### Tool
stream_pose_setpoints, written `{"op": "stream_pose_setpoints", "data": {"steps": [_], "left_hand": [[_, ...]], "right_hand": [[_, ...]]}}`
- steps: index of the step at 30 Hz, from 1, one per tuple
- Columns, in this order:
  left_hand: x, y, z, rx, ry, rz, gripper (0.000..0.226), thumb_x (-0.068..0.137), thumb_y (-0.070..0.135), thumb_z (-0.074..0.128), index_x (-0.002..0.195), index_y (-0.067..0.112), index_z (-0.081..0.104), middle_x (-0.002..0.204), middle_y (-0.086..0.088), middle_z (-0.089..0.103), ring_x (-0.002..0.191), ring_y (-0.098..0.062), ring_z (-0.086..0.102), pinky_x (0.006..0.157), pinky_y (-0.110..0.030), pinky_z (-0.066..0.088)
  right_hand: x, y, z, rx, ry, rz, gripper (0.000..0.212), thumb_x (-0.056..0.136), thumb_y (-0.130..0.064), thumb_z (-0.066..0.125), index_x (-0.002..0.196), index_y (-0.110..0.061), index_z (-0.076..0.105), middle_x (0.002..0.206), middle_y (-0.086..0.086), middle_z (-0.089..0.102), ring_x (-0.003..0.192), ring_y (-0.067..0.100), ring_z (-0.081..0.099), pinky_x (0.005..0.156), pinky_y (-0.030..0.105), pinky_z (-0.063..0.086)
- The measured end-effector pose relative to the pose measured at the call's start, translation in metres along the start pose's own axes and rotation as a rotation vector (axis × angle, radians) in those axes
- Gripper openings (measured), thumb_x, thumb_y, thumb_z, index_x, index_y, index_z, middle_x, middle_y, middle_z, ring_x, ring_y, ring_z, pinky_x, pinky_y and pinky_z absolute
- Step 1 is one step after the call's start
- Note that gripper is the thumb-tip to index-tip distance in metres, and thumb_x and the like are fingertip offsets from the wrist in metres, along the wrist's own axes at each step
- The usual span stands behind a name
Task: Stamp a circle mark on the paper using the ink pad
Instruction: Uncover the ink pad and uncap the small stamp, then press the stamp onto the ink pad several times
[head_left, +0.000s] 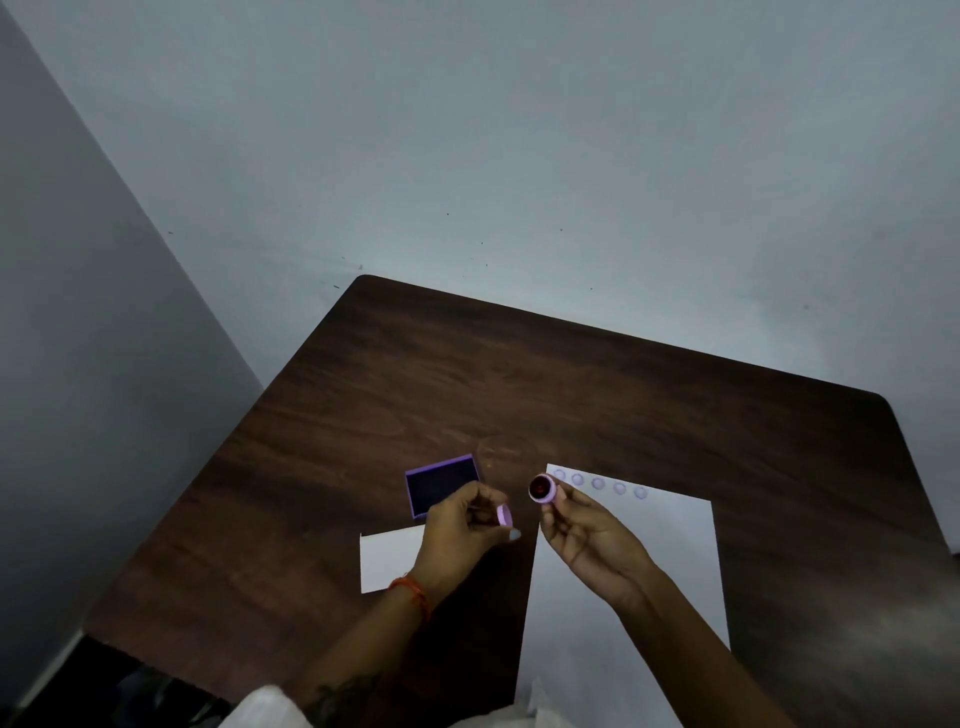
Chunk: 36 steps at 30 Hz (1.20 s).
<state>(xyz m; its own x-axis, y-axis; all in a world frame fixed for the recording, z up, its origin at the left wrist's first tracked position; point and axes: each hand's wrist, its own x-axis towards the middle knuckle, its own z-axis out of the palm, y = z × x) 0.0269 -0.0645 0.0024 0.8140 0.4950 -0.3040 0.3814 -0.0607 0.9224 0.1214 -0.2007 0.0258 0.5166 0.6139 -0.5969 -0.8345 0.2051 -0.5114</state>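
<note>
Head view: a small round stamp with a pale lilac body is held up between the fingertips of the right hand, its dark reddish face turned towards the camera. A matching lilac cap is pinched in the closed fingers of the left hand, just beside the stamp but apart from it; the two hands are held close together without touching. The open ink pad, a dark square in a purple tray, lies on the table just beyond the left hand and is partly covered by it. A small white card lies under the left wrist. The paper lies beneath and beyond the right hand, with a row of five faint circle marks along its far edge, just right of the stamp. The step in hand is judged to be uncapping, with inking not yet done. The next move calls for the stamp to be turned face down, pressed squarely onto the pad to the left, then carried to a clear spot on the paper.
</note>
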Motion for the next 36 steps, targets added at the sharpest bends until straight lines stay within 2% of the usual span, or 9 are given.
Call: {"op": "stream_pose_setpoints", "data": {"steps": [3, 7, 9, 11, 18, 23, 26, 30, 36], "left_hand": [[0.002, -0.009, 0.008, 0.119, -0.038, 0.041, 0.028, 0.072, 0.009, 0.074, 0.098, 0.017, 0.068, 0.103, 0.002, 0.070, 0.096, -0.010, 0.063, 0.089, -0.020, 0.049], [0.006, -0.020, 0.011, 0.265, -0.044, 0.072, 0.024, 0.075, 0.014, 0.072, 0.099, 0.014, 0.069, 0.109, -0.004, 0.070, 0.099, -0.015, 0.062, 0.098, -0.030, 0.048], [0.008, -0.023, 0.012, 0.327, -0.037, 0.104, 0.022, 0.077, 0.014, 0.071, 0.099, 0.013, 0.068, 0.110, -0.005, 0.070, 0.098, -0.012, 0.060, 0.094, -0.020, 0.047], [0.009, -0.025, 0.011, 0.384, -0.027, 0.131, 0.022, 0.078, 0.016, 0.070, 0.100, 0.011, 0.068, 0.110, -0.006, 0.069, 0.098, -0.011, 0.058, 0.088, -0.010, 0.042], [0.008, -0.030, 0.002, 0.469, -0.001, 0.167, 0.046, 0.075, 0.018, 0.073, 0.118, 0.019, 0.058, 0.126, -0.001, 0.056, 0.112, -0.017, 0.054, 0.101, -0.027, 0.041], [0.005, -0.036, -0.027, 0.473, 0.235, 0.259, 0.046, 0.074, 0.021, 0.074, 0.117, 0.021, 0.058, 0.123, -0.001, 0.056, 0.115, -0.019, 0.047, 0.096, -0.024, 0.037], [0.008, -0.042, -0.048, 0.528, 0.355, 0.267, 0.054, 0.070, 0.022, 0.077, 0.120, 0.017, 0.057, 0.127, -0.007, 0.055, 0.116, -0.024, 0.047, 0.100, -0.030, 0.038], [0.013, -0.052, -0.065, 0.504, 0.276, 0.200, 0.069, 0.072, 0.020, 0.076, 0.132, 0.018, 0.044, 0.145, -0.004, 0.040, 0.138, -0.024, 0.028, 0.114, -0.040, 0.028], [0.019, -0.065, -0.070, 0.419, 0.161, 0.152, 0.074, 0.075, 0.023, 0.073, 0.138, 0.021, 0.034, 0.151, 0.000, 0.032, 0.143, -0.021, 0.018, 0.119, -0.040, 0.018]], "right_hand": [[0.000, 0.002, -0.001, 0.080, -0.009, 0.006, 0.015, 0.075, 0.002, 0.058, 0.080, -0.002, 0.072, 0.076, 0.014, 0.076, 0.065, 0.020, 0.073, 0.054, 0.025, 0.060], [-0.003, 0.001, 0.001, 0.079, -0.051, 0.009, 0.036, 0.051, -0.001, 0.079, 0.086, 0.000, 0.069, 0.077, 0.015, 0.076, 0.066, 0.022, 0.073, 0.052, 0.026, 0.060], [-0.004, 0.000, 0.001, 0.077, -0.096, 0.017, 0.056, 0.026, -0.004, 0.093, 0.078, -0.001, 0.074, 0.079, 0.016, 0.076, 0.068, 0.023, 0.074, 0.053, 0.027, 0.060], [-0.003, 0.000, 0.001, 0.072, -0.110, 0.012, 0.063, 0.016, -0.006, 0.094, 0.075, -0.002, 0.075, 0.079, 0.015, 0.077, 0.069, 0.023, 0.074, 0.054, 0.027, 0.060], [-0.002, 0.001, 0.005, 0.093, -0.132, 0.009, 0.066, 0.015, -0.002, 0.094, 0.078, -0.001, 0.075, 0.082, 0.017, 0.076, 0.072, 0.024, 0.074, 0.054, 0.027, 0.060], [-0.002, 0.004, 0.014, 0.080, -0.170, 0.013, 0.063, 0.018, -0.002, 0.094, 0.078, -0.003, 0.075, 0.085, 0.016, 0.076, 0.076, 0.023, 0.074, 0.057, 0.027, 0.060], [0.000, 0.008, 0.020, 0.082, -0.177, 0.020, 0.061, 0.016, 0.000, 0.093, 0.074, -0.003, 0.075, 0.082, 0.016, 0.076, 0.074, 0.024, 0.074, 0.056, 0.028, 0.061], [0.007, 0.013, 0.027, 0.103, -0.195, 0.053, 0.060, 0.019, 0.004, 0.093, 0.075, -0.002, 0.074, 0.084, 0.017, 0.076, 0.075, 0.023, 0.074, 0.059, 0.029, 0.061], [0.014, 0.017, 0.040, 0.087, -0.227, 0.079, 0.063, 0.018, 0.001, 0.094, 0.078, -0.003, 0.075, 0.078, 0.013, 0.076, 0.056, 0.014, 0.067, 0.050, 0.021, 0.057]]}}
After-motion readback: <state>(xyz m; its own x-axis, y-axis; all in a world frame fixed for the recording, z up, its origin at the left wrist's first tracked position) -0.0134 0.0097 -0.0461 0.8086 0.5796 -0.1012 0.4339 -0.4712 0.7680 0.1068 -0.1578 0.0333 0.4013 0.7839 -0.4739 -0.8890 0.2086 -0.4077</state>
